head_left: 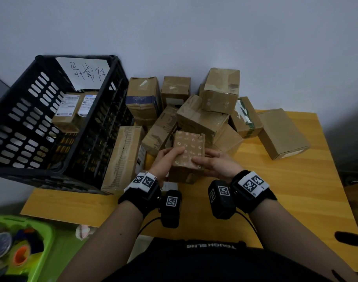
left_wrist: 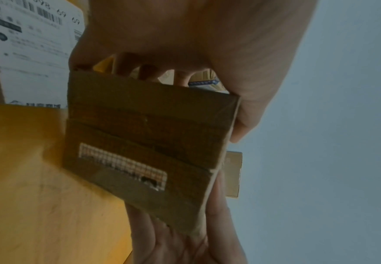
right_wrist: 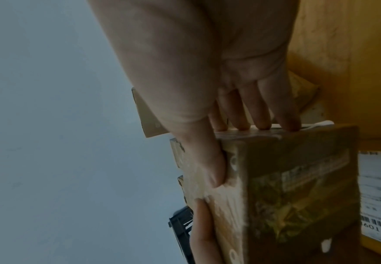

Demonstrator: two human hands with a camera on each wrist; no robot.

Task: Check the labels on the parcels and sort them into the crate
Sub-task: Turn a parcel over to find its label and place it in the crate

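Both hands hold a small brown cardboard parcel (head_left: 189,151) with a white printed pattern, lifted just above the table in front of the pile. My left hand (head_left: 168,159) grips its left side, thumb on top. My right hand (head_left: 214,161) grips the right side, thumb on the top face (right_wrist: 216,171) and fingers behind. The left wrist view shows the parcel's underside (left_wrist: 144,142) with a small gridded sticker (left_wrist: 121,164). The black slotted crate (head_left: 51,123) stands at the table's left and holds two labelled parcels (head_left: 72,110). A handwritten paper sign (head_left: 86,73) hangs on the crate's far wall.
Several taped cardboard boxes (head_left: 194,110) are heaped against the wall behind the held parcel. A long box (head_left: 123,157) leans beside the crate. A flat box (head_left: 282,133) lies at right. The yellow wooden table (head_left: 286,200) shows bare wood near me. A green bin (head_left: 31,247) sits lower left.
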